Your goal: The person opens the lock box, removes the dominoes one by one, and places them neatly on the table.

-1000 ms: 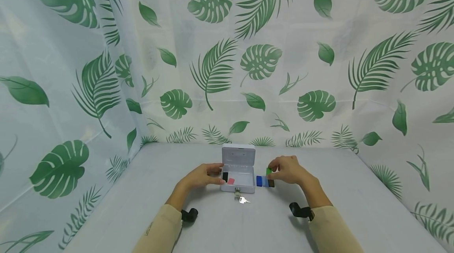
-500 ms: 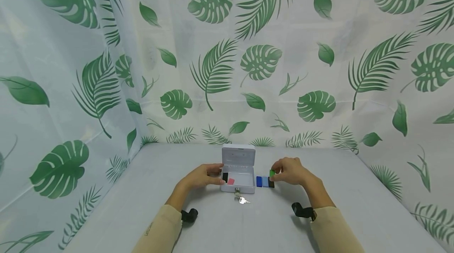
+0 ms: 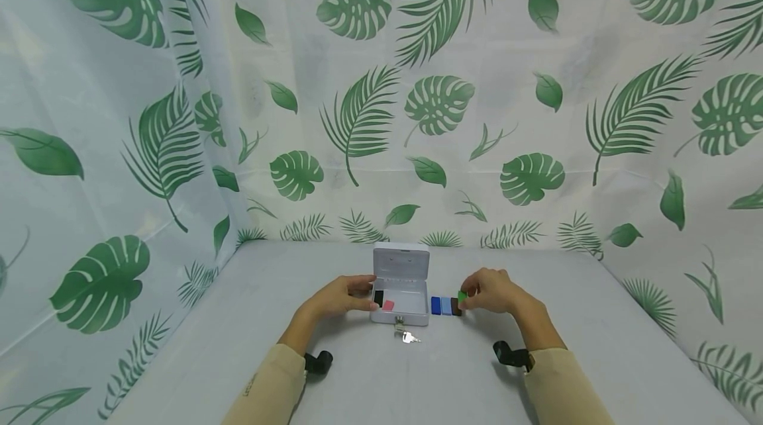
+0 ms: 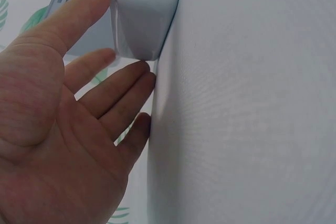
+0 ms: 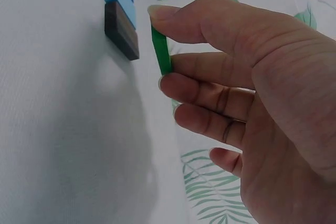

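Note:
A small white cash box [image 3: 400,318] stands with its lid [image 3: 401,259] raised; a black block [image 3: 378,298] and a pink block [image 3: 388,305] lie inside at the left. My left hand [image 3: 341,296] is at the box's left side, thumb on the rim and fingers fairly straight by the wall [image 4: 144,19]. Thumb and fingers of my right hand [image 3: 493,291] pinch a thin green block [image 5: 161,51] above the table. Just left of it, a dark blue block [image 3: 436,306], a light blue block [image 3: 446,306] and a dark brown block [image 3: 456,306] form a row.
Keys [image 3: 408,337] hang from the lock at the box's front. A white cloth covers the table [image 3: 405,378], and a leaf-print curtain [image 3: 381,206] rises along its back and sides. Black wrist cameras [image 3: 507,353] sit on both forearms.
My right hand has moved a little to the right with the green block, from above the row to its right end. The left hand and the box stay put.

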### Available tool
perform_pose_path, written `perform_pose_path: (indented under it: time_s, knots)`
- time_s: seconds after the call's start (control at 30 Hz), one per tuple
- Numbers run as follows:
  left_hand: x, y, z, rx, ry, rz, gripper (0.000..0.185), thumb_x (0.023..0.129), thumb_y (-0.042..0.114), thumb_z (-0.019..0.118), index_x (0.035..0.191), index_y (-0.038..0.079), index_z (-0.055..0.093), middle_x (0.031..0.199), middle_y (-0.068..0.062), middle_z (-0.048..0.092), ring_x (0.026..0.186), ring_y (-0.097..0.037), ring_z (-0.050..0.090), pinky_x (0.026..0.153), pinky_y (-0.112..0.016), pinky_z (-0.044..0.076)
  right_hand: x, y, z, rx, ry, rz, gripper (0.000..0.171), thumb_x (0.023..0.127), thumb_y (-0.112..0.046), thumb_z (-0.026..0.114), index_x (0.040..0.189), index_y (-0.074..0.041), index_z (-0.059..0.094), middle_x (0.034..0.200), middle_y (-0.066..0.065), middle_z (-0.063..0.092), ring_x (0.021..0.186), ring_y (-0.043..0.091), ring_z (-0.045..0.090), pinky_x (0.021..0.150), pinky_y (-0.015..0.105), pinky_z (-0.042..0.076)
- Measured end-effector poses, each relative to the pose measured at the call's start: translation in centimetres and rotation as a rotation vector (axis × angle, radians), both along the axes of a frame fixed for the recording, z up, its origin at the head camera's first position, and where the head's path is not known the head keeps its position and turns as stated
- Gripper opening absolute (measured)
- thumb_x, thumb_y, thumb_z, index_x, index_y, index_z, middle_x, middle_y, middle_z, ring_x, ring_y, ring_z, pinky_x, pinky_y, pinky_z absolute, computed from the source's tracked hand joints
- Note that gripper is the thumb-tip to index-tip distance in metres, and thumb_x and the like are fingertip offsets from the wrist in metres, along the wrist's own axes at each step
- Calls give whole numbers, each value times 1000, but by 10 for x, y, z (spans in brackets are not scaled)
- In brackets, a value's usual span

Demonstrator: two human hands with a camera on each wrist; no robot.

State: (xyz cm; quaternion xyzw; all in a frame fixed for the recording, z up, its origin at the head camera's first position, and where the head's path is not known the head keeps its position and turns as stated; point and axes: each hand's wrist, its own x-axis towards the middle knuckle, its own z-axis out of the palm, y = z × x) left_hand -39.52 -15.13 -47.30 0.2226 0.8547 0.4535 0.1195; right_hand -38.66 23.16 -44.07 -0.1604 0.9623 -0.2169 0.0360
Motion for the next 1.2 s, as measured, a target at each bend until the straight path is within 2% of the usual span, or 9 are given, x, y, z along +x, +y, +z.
perform_pose_path:
  time_s: [0.37,0.8,1.2]
  knots:
    - [-1,0,-1,-6,7,6,81,85,39,87,155,16,52,149,-12,61,139,-31,57,119,-58,39,3,2,-1,-6,-22,-5,26,81,-30,89,101,-16,82,84,-5,68,88,20,53,82,44,34]
    - [0,0,0,-17,14,5,80,85,40,87,154,17,52,148,-12,62,138,-31,58,118,-59,40,2,5,-8,17,-35,-44,24,79,-29,90,99,-19,81,88,-6,68,96,23,51,81,46,39]
    - [0,0,0,-21,18,5,81,85,41,87,154,17,52,148,-12,61,138,-31,58,118,-59,39,3,3,-8,26,-44,-44,24,78,-27,90,99,-18,82,85,-6,68,93,21,52,84,48,39]
